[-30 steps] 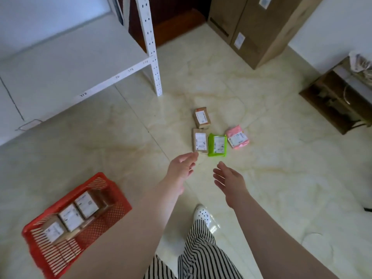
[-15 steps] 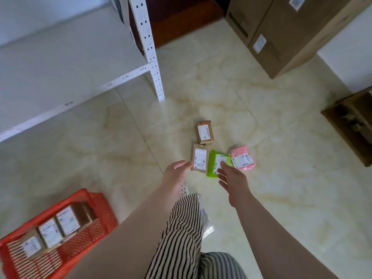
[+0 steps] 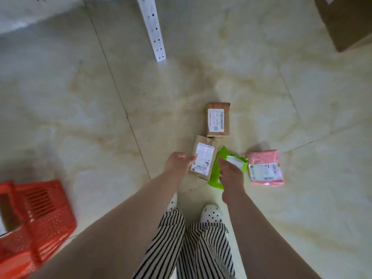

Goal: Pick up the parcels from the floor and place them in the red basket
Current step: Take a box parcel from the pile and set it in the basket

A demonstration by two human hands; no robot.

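Note:
Four parcels lie close together on the pale tiled floor just ahead of my feet. My left hand (image 3: pixel 177 164) grips the left edge of the nearer brown parcel (image 3: pixel 204 160), thumb on its white label. My right hand (image 3: pixel 231 174) is closed on the green parcel (image 3: pixel 215 174), which is bent up off the floor. A second brown parcel (image 3: pixel 218 119) lies just beyond them, and a pink parcel (image 3: pixel 265 168) lies to the right, both untouched. The red basket (image 3: pixel 50 224) stands at the lower left, partly out of view; what it holds is blurred.
A white perforated shelf post (image 3: pixel 155 31) stands on the floor beyond the parcels, with the white shelf (image 3: pixel 30 9) at the upper left. A large cardboard box (image 3: pixel 346 21) fills the top right corner. My white dotted shoe (image 3: pixel 211 214) and striped trousers are directly below the hands.
I have bent down closer to the floor. Both hands went from open above the parcels to gripping them: left on the nearer brown parcel, right on the green one.

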